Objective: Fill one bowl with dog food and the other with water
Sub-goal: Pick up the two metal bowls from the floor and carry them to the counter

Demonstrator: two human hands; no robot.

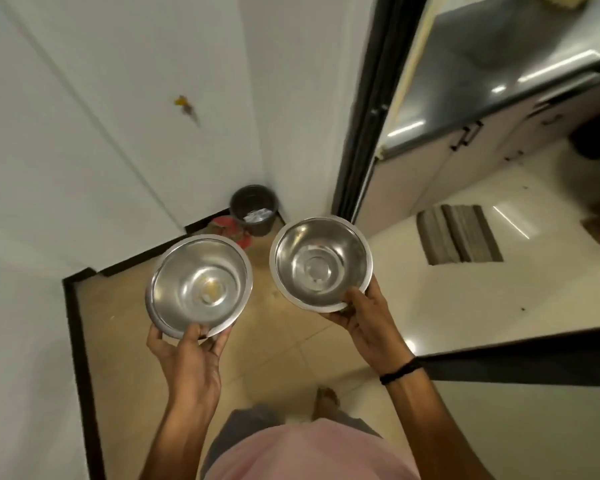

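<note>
I carry two steel bowls in front of me, above a tiled floor. My left hand point(191, 351) grips the near rim of the left bowl point(198, 284), thumb inside the rim and fingers under it. That bowl holds only a small yellowish smear at its bottom. My right hand point(364, 317) grips the near rim of the right bowl point(321, 261) in the same way; this bowl is bare inside. Both bowls are roughly level and apart from each other. No dog food or water is in view.
A dark bin point(254, 207) stands in the corner ahead, with a red object point(234, 230) beside it. White walls close in on the left. To the right a black door frame point(364, 109) opens onto a kitchen with a dark counter point(499, 77), cabinets and a striped mat point(459, 239).
</note>
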